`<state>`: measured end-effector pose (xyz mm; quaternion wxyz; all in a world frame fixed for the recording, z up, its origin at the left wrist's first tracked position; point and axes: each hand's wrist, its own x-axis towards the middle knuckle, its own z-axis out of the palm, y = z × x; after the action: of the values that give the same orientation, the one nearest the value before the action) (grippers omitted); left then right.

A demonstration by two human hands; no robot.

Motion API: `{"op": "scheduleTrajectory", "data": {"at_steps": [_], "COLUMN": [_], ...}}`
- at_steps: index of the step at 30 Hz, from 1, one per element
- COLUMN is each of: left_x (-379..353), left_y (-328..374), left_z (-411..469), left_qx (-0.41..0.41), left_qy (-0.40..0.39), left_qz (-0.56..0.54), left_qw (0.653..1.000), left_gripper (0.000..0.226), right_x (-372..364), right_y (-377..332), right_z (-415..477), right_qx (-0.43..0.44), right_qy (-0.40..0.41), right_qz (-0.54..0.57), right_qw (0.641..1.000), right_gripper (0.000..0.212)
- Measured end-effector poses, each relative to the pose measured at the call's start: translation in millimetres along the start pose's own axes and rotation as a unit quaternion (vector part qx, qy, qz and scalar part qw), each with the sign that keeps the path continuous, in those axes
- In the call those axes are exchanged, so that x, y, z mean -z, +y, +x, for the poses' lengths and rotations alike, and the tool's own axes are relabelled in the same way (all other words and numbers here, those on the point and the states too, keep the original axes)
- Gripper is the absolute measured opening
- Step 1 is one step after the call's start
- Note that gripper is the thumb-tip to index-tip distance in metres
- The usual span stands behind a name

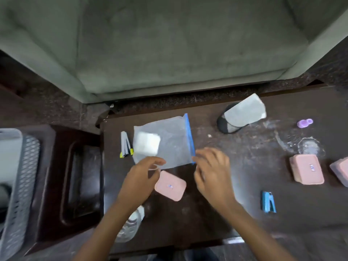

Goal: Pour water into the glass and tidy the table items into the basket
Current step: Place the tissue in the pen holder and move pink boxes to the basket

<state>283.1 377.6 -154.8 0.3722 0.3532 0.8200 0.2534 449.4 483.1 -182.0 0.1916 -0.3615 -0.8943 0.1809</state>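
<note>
A clear zip bag (pixel 169 144) with a blue zipper strip lies flat on the dark table (pixel 235 185), with a white square item (pixel 147 144) inside it. My left hand (pixel 141 176) pinches the bag's near edge. My right hand (pixel 212 170) has its fingers curled on the near end of the zipper. A pink box (pixel 170 185) sits between my hands. A clear water bottle (pixel 130 227) lies partly hidden under my left forearm. The clear glass (pixel 308 147) stands at the right. The grey basket (pixel 17 185) is at the far left, off the table.
Two more pink boxes (pixel 307 169) (pixel 340 172) sit at the right. A blue stapler (pixel 268 201), a purple item (pixel 304 123), a black mesh holder with a grey cloth (pixel 239 115) and folded markers (pixel 126 145) lie about. A grey sofa (pixel 169 44) stands behind the table.
</note>
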Motion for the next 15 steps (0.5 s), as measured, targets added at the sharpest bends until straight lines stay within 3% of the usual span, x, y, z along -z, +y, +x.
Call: {"op": "scheduleTrajectory", "data": {"at_steps": [4, 11, 15], "left_x": [17, 1, -5], "left_y": [-55, -102, -109], "left_z": [-44, -95, -102], "left_qx": [0.003, 0.039, 0.032], "left_qy": [-0.002, -0.052, -0.082], "left_qz": [0.089, 0.147, 0.258], "left_qw": [0.996, 0.987, 0.962], "left_gripper": [0.025, 0.059, 0.088], "right_x": [-44, -81, -87], "right_y": [-49, -88, -97], "right_z": [-48, -89, -100], "right_qx": [0.016, 0.007, 0.002], "right_qy": [-0.087, -0.161, -0.166], "right_qz": [0.024, 0.003, -0.016], "right_qw": [0.996, 0.987, 0.986], "right_gripper": [0.026, 0.043, 0.048]}}
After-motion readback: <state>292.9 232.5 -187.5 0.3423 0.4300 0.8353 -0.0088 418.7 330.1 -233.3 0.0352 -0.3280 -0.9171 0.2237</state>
